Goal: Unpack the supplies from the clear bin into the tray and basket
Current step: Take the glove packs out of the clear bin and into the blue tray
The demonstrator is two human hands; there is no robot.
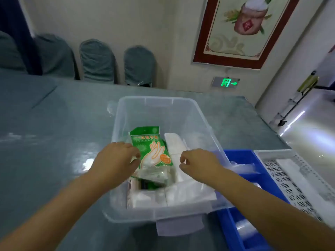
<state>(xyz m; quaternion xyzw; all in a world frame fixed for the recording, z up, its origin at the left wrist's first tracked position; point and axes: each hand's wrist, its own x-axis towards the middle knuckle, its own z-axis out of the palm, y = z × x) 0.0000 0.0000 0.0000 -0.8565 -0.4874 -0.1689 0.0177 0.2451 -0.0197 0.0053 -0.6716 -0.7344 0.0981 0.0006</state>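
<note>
A clear plastic bin (pixel 163 104) stands on the table in front of me. Inside lie green packets of disposable gloves (pixel 154 149) and white packs of tissue (pixel 175 145). My left hand (pixel 116 156) reaches over the bin's left wall, fingers curled at the edge of the top green packet. My right hand (pixel 197 160) hovers over the white packs, fingers bent and apart, holding nothing. To the right sit a blue tray (pixel 237 154) with clear wrapped items and a white perforated basket (pixel 297 176) with a white pack in it.
The grey table (pixel 54 124) runs to a wall with three covered chairs (pixel 97 60) behind. A framed picture (pixel 244 29) and a green exit sign (pixel 226 82) hang on the wall. A white label (pixel 177 225) lies under the bin's front.
</note>
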